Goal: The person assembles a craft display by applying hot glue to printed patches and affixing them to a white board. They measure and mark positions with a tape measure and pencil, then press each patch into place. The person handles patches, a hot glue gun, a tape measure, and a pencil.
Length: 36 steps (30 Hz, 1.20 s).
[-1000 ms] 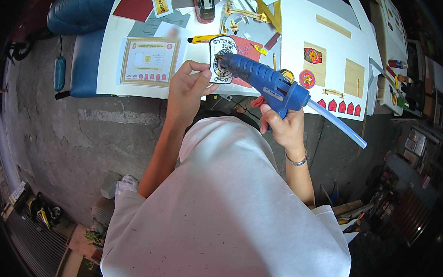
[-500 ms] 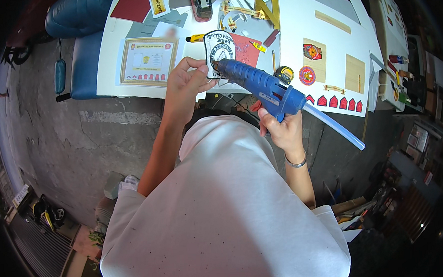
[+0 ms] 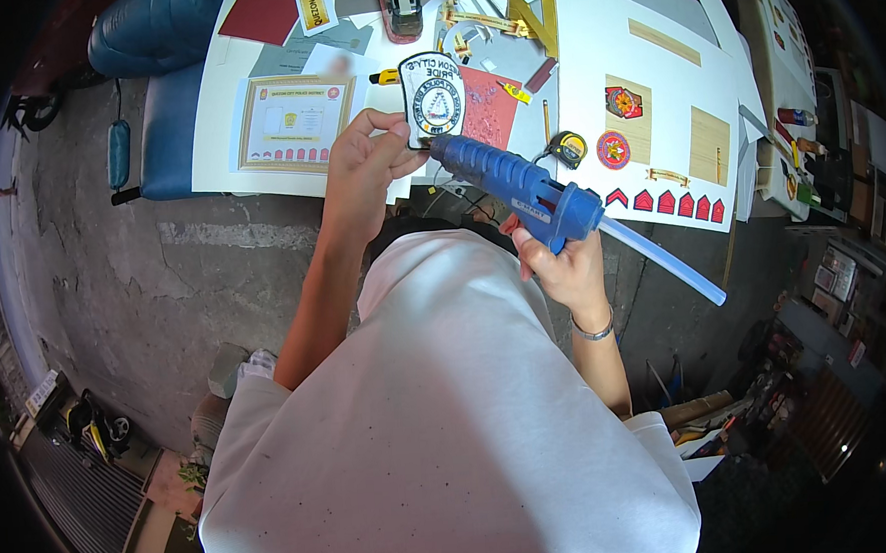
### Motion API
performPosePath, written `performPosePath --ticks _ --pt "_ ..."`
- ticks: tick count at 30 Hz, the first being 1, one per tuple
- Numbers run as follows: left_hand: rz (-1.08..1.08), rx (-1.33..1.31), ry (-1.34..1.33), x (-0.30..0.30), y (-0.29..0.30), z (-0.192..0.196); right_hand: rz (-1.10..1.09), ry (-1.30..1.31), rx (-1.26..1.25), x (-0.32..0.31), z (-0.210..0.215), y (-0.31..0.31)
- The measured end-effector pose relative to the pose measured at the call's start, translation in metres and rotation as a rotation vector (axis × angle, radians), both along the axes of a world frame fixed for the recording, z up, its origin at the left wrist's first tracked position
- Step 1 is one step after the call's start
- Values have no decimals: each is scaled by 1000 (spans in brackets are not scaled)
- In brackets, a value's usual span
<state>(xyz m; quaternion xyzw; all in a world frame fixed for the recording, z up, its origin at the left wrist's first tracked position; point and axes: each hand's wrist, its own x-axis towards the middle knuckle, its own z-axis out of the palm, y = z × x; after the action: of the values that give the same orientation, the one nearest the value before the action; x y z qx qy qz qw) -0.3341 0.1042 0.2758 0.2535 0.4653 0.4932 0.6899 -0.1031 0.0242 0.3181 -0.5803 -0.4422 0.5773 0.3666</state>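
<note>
My left hand (image 3: pixel 362 166) holds a shield-shaped embroidered patch (image 3: pixel 433 99), black-edged and white, up above the table edge. My right hand (image 3: pixel 561 265) grips a blue hot glue gun (image 3: pixel 519 187) with a clear glue stick (image 3: pixel 663 262) sticking out of its back. The gun's nozzle points at the lower edge of the patch, touching or nearly touching it. My white shirt fills the lower middle of the view.
A white board (image 3: pixel 650 25) carries round badges (image 3: pixel 614 149), wooden rectangles (image 3: pixel 709 144) and a row of red chevron pieces (image 3: pixel 672 202). A framed certificate (image 3: pixel 292 124), a red sheet (image 3: pixel 489 109), a tape measure (image 3: pixel 567 150) and a blue seat (image 3: pixel 155 31) lie around. Cluttered shelves stand at the right.
My left hand has lifted the patch slightly higher and turned it more face-on. The glue gun's nozzle stays at its lower edge.
</note>
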Motion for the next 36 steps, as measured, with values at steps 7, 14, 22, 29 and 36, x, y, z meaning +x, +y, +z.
performPosePath --ticks 7,14,22,29,36 --pt "-3 6 -19 -5 1 -5 -17 -6 -3 3 1 0" --pt "0 22 -39 -8 1 -8 -29 -9 -1 7 0 -1" --pt "20 14 -52 -12 2 -11 -34 -38 16 11 -1 -4" --pt "25 34 -84 -15 3 -12 -6 -46 37 19 -4 -5" --pt "32 35 -73 -16 2 -11 -20 -49 66 20 -3 -1"
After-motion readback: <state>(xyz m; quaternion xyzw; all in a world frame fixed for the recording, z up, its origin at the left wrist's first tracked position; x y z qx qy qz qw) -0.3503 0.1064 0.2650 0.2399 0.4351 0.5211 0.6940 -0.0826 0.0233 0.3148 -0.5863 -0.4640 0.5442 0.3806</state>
